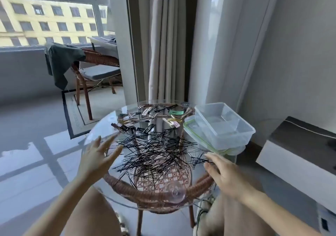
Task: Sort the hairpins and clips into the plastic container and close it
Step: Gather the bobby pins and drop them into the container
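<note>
No legible writing on the container [225, 124] or hairpins [154, 150].

The round clear glass counter [101, 132] is glossy and reflective over a brown woven wicker base [145, 194]. The thin black hairpins [154, 150] look like matt metal, though blurred. The rectangular clear plastic container [223, 124] is smooth, faintly cloudy; its lid [192, 126] has a green rim.

No text, label or number can be read anywhere.
</note>
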